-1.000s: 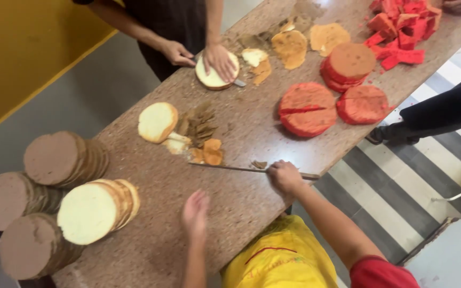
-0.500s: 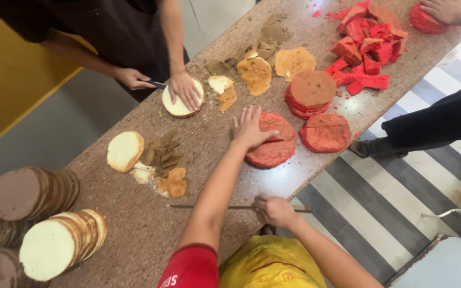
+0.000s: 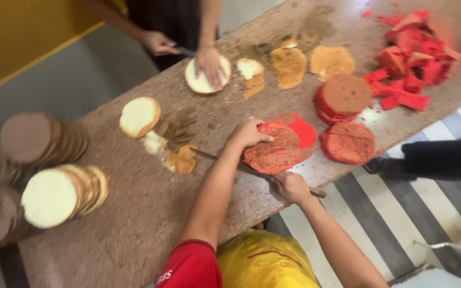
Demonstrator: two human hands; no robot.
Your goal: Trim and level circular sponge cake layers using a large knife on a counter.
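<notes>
My left hand (image 3: 249, 133) grips the near edge of a round red cake layer (image 3: 273, 150) and tilts it up off a second red layer (image 3: 303, 130) on the speckled counter (image 3: 134, 224). My right hand (image 3: 290, 186) is closed on the handle of a long knife (image 3: 225, 161) whose blade lies flat along the counter, pointing left under my left forearm. Another red cake round (image 3: 348, 142) lies just right of the lifted one, and a stacked red cake (image 3: 342, 97) sits behind it.
Another person's hand (image 3: 209, 64) presses a white cake round (image 3: 205, 80) at the far edge, with a knife in their other hand (image 3: 158, 42). Stacks of brown and white cake discs (image 3: 54, 192) stand at left. Red trimmings (image 3: 412, 58), crumbs, a white round (image 3: 140, 116).
My left hand, which rested flat on the red cake layer, now grips its edge and lifts it. My right hand has brought the knife closer to the cake.
</notes>
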